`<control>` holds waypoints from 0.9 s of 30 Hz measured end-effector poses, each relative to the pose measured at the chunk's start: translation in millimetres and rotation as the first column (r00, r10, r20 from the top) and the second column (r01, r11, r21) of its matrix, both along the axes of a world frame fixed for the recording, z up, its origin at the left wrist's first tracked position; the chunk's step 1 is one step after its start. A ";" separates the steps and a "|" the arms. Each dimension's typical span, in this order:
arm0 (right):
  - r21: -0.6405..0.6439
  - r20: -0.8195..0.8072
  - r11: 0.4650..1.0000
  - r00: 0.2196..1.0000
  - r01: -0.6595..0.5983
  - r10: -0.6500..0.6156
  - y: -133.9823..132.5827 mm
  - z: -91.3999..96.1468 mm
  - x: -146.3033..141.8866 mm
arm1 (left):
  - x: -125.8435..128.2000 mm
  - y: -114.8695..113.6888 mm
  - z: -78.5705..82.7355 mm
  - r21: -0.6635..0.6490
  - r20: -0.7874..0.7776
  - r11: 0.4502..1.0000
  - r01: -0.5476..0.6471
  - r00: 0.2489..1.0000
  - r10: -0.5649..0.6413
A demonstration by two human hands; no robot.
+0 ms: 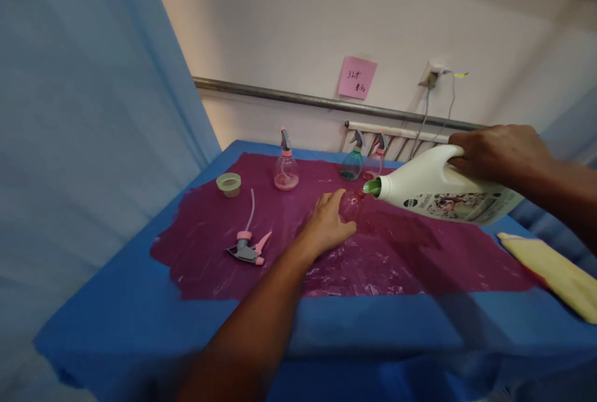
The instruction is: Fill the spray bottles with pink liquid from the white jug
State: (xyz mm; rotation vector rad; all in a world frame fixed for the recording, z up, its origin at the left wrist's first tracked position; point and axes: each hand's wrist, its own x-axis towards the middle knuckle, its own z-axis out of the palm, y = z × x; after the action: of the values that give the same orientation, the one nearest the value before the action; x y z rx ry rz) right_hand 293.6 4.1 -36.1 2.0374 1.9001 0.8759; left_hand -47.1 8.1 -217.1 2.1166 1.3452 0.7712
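Note:
My right hand [499,150] is closed round the handle of a large cream detergent jug [433,187], tipped nearly on its side. Its green-lined mouth sits at the neck of a clear pink spray bottle [351,205] without its top. My left hand [329,224] curls around that bottle, thumb on the near side, and steadies it on the purple plastic sheet [280,277]. Whether liquid is running out is hard to make out. To the left lies a grey and pink trigger spray head [246,249], its dip tube pointing away from me.
Behind stand a pink spray bottle [286,175] with some liquid, a teal one [352,165] and another pink one [375,162]. A small greenish tub [229,185] is at the left. A folded yellow cloth [550,268] lies right, on the blue table cover [140,302]. A wall rail [280,94] runs behind.

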 end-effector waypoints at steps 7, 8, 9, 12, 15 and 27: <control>-0.004 0.015 1.000 1.000 -0.024 0.024 -0.4 2.4 -0.8 | 0.0 0.6 -0.9 0.004 -0.007 1.000 0.001 1.000 -0.001; -0.005 0.014 1.000 1.000 -0.021 0.021 -0.4 2.6 -1.0 | 0.0 0.7 -1.0 0.006 -0.007 1.000 0.001 1.000 -0.001; -0.008 0.010 1.000 1.000 -0.015 0.015 -0.4 2.7 -1.1 | -0.1 0.7 -1.0 0.008 -0.007 1.000 0.002 1.000 -0.002; -0.013 0.003 1.000 1.000 -0.013 0.013 -0.1 2.4 -0.8 | -0.3 0.5 -0.4 0.004 -0.001 1.000 0.006 1.000 -0.006; 0.001 0.012 1.000 1.000 -0.025 0.025 0.5 1.9 -0.3 | -0.3 0.4 -0.2 0.003 0.003 1.000 0.009 1.000 -0.009; 0.001 0.024 1.000 0.999 -0.031 0.031 2.3 3.4 2.2 | -0.3 1.4 -4.3 0.034 0.013 0.999 0.001 1.000 -0.001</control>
State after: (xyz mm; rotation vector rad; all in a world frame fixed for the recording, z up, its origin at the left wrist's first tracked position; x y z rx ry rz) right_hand 295.9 6.4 -32.7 1.9944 1.9243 0.9055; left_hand -47.4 9.5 -221.3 2.1348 1.3328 0.8114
